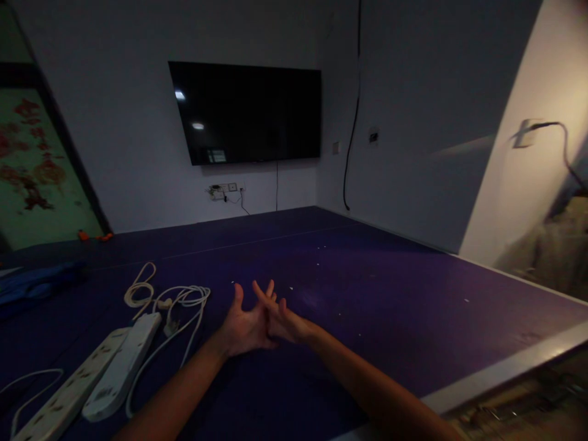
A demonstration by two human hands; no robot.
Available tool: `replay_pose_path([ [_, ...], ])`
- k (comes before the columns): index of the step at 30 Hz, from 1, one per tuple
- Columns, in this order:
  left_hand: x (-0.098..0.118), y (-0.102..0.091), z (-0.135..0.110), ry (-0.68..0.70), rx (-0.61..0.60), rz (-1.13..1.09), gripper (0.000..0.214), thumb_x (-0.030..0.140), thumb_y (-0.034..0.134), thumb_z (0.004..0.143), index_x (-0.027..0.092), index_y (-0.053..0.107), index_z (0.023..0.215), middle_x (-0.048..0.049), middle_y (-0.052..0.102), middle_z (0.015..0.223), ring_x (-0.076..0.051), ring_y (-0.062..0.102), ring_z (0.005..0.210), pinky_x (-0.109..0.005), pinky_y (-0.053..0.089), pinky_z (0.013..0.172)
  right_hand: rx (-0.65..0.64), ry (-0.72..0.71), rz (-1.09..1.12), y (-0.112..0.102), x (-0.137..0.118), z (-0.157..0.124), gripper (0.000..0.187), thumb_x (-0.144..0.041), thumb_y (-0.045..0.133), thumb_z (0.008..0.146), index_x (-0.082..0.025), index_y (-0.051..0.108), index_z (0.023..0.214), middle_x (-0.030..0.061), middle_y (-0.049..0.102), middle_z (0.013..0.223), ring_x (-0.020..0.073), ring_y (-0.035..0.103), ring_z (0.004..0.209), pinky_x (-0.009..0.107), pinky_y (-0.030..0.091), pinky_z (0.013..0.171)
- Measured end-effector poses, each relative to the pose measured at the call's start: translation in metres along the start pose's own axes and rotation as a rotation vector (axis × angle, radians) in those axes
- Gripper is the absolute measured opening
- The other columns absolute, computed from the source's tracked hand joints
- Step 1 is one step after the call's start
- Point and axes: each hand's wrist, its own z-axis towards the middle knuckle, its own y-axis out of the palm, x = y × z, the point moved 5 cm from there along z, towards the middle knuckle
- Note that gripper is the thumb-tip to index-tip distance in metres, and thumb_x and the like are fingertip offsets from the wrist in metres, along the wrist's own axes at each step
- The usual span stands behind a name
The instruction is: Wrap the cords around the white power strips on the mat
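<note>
My left hand and my right hand meet above the purple table top. Both thumbs point up and the fingers are spread, those of one hand crossing or touching those of the other. No object shows in either hand, though part of the left fingers is hidden behind the right hand. To the left of my left hand lie two white power strips, one nearer to it and another alongside. Their white cable is loosely coiled just beyond them.
A blue cloth lies at the left edge, and small orange objects sit farther back. Tiny white scraps dot the surface. A dark television hangs on the far wall above sockets. A black cable dangles down the right wall.
</note>
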Motion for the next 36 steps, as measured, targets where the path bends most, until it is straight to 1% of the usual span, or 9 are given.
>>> replay_pose_path([
  [3, -0.004, 0.005, -0.01, -0.051, -0.098, -0.072, 0.095, 0.091, 0.015, 0.057, 0.043, 0.033, 0.137, -0.0019, 0.018, 0.152, -0.042, 0.02, 0.133, -0.069, 0.02, 0.092, -0.139, 0.121, 0.342, 0.002, 0.001, -0.006, 0.107, -0.095, 0.018, 0.05, -0.043, 0.015, 0.143, 0.0058, 0.006, 0.155, 0.0363, 0.039, 0.122, 0.056, 0.035, 0.088],
  [6, -0.008, 0.013, -0.016, -0.063, -0.163, -0.098, 0.1, 0.093, 0.021, 0.052, 0.042, 0.035, 0.136, -0.0012, 0.01, 0.154, -0.044, 0.017, 0.133, -0.073, 0.011, 0.092, -0.177, 0.201, 0.515, 0.001, 0.0, -0.014, 0.107, -0.094, 0.004, 0.05, -0.041, 0.024, 0.141, 0.0056, 0.016, 0.153, 0.0332, 0.047, 0.112, 0.056, 0.036, 0.087],
  [10, -0.015, 0.027, -0.021, -0.043, -0.097, -0.03, 0.101, 0.094, 0.021, 0.05, 0.041, 0.04, 0.133, -0.0009, 0.017, 0.152, -0.048, 0.018, 0.132, -0.078, 0.01, 0.087, -0.219, 0.252, 0.587, 0.005, 0.003, -0.02, 0.108, -0.095, 0.001, 0.05, -0.042, 0.022, 0.141, 0.0055, 0.013, 0.154, 0.0378, 0.043, 0.114, 0.067, 0.031, 0.086],
  [15, -0.025, 0.043, -0.035, 0.058, 0.023, 0.201, 0.078, 0.085, 0.033, 0.062, 0.031, 0.066, 0.109, -0.0055, 0.042, 0.14, -0.039, -0.009, 0.137, -0.07, 0.004, 0.098, -0.318, 0.304, 0.618, 0.013, 0.027, -0.018, 0.116, -0.099, 0.012, 0.036, -0.048, 0.011, 0.141, -0.0004, -0.01, 0.155, 0.048, 0.021, 0.128, 0.075, 0.027, 0.081],
  [17, -0.032, 0.045, -0.041, 0.027, 0.024, 0.189, 0.079, 0.085, 0.029, 0.063, 0.035, 0.059, 0.117, -0.0019, 0.038, 0.144, -0.039, -0.001, 0.137, -0.071, 0.005, 0.098, -0.391, 0.356, 0.62, 0.015, 0.044, -0.015, 0.117, -0.099, 0.022, 0.035, -0.051, 0.002, 0.14, -0.003, -0.02, 0.153, 0.0499, 0.011, 0.131, 0.076, 0.029, 0.079],
  [21, -0.041, 0.041, -0.048, -0.054, -0.015, 0.081, 0.087, 0.088, 0.022, 0.06, 0.048, 0.028, 0.137, 0.0012, 0.024, 0.151, -0.04, 0.03, 0.127, -0.075, 0.012, 0.091, -0.519, 0.438, 0.625, 0.019, 0.072, -0.008, 0.111, -0.096, 0.033, 0.043, -0.055, -0.017, 0.134, -0.0064, -0.035, 0.147, 0.0504, 0.0, 0.133, 0.077, 0.03, 0.077],
  [27, -0.047, 0.034, -0.05, -0.096, -0.072, -0.086, 0.096, 0.091, 0.014, 0.055, 0.048, 0.018, 0.14, 0.0043, 0.017, 0.153, -0.04, 0.032, 0.126, -0.071, 0.014, 0.095, -0.591, 0.457, 0.612, 0.022, 0.087, -0.004, 0.113, -0.092, 0.039, 0.048, -0.053, -0.025, 0.132, -0.0073, -0.045, 0.14, 0.0524, -0.006, 0.133, 0.079, 0.028, 0.08],
  [32, -0.061, 0.017, -0.05, -0.1, -0.015, -0.104, 0.103, 0.094, 0.006, 0.044, 0.053, 0.024, 0.137, 0.0037, 0.021, 0.152, -0.044, 0.041, 0.116, -0.073, 0.014, 0.09, -0.589, 0.418, 0.59, 0.027, 0.083, -0.011, 0.122, -0.092, 0.046, 0.039, -0.05, -0.01, 0.139, -0.0061, -0.039, 0.144, 0.0539, -0.003, 0.133, 0.078, 0.025, 0.084],
  [36, -0.075, -0.002, -0.053, -0.105, 0.055, -0.108, 0.105, 0.096, 0.005, 0.04, 0.056, 0.025, 0.135, 0.0035, 0.026, 0.151, -0.044, 0.046, 0.111, -0.071, 0.023, 0.084, -0.566, 0.385, 0.561, 0.034, 0.079, -0.016, 0.116, -0.094, 0.042, 0.034, -0.054, 0.011, 0.139, -0.0145, -0.025, 0.15, 0.0534, -0.003, 0.133, 0.078, 0.024, 0.085],
])
